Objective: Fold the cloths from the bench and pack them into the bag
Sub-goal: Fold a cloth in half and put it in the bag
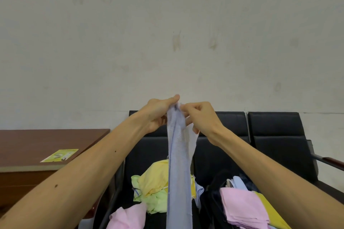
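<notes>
While we lift the pale blue cloth (178, 163) before the wall, our left hand (158, 113) and right hand (201, 117) pinching its top edge together, loose cloths (152, 186) below our wrists, folded pink stack (242, 206) under the right forearm.

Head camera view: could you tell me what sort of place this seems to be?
Probably a waiting area or office lobby: linked black padded seats form a bench against a bare, marked wall, with a brown wooden desk beside it. The left hand and right hand hold a lilac cloth.
</notes>
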